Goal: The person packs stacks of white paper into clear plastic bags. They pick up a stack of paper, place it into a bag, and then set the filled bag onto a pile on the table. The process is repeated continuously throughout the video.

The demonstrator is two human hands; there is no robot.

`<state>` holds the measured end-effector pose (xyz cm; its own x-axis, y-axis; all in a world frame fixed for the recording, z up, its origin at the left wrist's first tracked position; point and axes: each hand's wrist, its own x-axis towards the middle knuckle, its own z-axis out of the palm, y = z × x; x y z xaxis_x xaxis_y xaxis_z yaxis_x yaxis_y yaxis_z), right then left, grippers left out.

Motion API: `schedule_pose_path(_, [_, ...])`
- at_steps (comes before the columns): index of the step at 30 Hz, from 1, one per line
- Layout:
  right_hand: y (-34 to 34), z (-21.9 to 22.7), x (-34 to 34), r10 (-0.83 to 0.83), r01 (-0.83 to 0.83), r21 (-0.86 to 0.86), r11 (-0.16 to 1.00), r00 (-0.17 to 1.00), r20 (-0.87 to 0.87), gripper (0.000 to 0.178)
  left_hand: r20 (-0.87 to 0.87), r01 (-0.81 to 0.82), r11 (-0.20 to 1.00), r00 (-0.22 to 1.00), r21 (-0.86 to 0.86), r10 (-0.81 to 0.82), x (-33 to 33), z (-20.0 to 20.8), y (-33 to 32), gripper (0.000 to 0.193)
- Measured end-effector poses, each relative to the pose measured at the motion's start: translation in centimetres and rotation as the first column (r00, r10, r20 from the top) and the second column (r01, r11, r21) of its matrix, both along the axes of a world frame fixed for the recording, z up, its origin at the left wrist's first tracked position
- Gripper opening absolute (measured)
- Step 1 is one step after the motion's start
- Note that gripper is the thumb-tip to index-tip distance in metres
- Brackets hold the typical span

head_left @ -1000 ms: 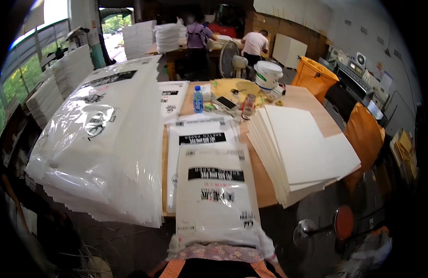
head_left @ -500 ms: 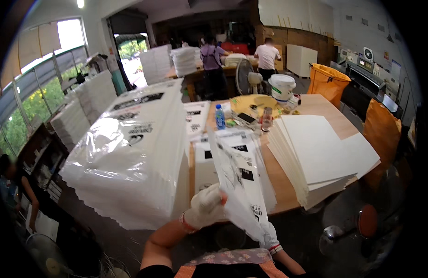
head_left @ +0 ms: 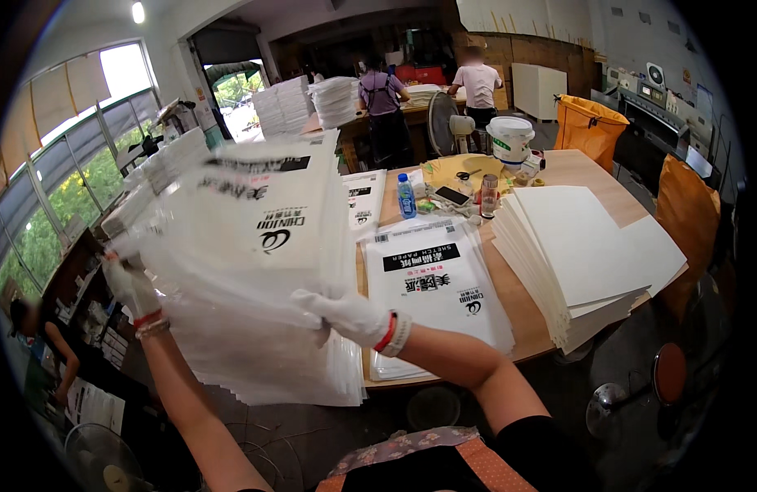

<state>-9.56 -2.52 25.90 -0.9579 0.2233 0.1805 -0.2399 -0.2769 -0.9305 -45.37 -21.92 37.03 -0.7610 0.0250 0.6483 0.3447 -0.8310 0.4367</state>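
Observation:
Both my hands wear white gloves and stretch out over a tall pile of flat clear-plastic paper packs (head_left: 309,385) at the left. Between them spans a clear plastic-wrapped pack (head_left: 222,266) with black print, blurred on its left side. My left hand (head_left: 131,285) is closed on its near left corner. At the near right corner, my right hand (head_left: 351,317) grips the edge, thumb on top. To the right of the pile, more printed packs (head_left: 423,328) lie on the wooden table (head_left: 522,328).
A fanned stack of white sheets (head_left: 571,246) covers the table's right side. Behind are a blue-capped bottle (head_left: 406,197), a phone (head_left: 452,196), a glass jar (head_left: 489,197), scissors (head_left: 467,175) and a white bucket (head_left: 509,141). Orange sacks (head_left: 590,135) stand right; other people work farther off.
Both hands have swung left from the table's front with the plastic-wrapped pack, which now spreads over the tall pile. The packs on the table are uncovered to view.

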Motion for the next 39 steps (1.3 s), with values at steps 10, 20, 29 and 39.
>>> schedule_pose_path(10, [12.6, -13.2, 23.5, -0.838, 0.236, 0.971, 0.027, 0.535, -0.106, 0.063, 0.532, 0.083, 0.784, 0.778, -0.615, 0.334, 10.3, -47.1, -14.4, 0.045])
schedule_pose_path(20, [22.8, -15.8, 46.5, -0.968, -0.018, 0.973, -0.230, 0.102, -0.227, 0.045, 0.758, 0.718, -0.273, 0.529, -0.640, -0.383, 39.3, -45.1, 8.8, 0.017])
schedule_pose_path(29, [7.8, -17.9, 36.6, -0.696, 0.196, 0.944, -0.265, 0.639, -0.328, 0.034, 0.760, 0.885, -0.460, -0.351, 0.077, -0.547, 49.5, -31.1, 27.1, 0.038])
schedule_pose_path(39, [3.9, -19.3, 39.1, -0.844, 0.875, -0.389, 0.287, 0.423, 0.329, 0.034, -0.112, -0.174, 0.056, 0.327, -0.983, -0.939, 45.8, -28.0, 20.7, 0.051])
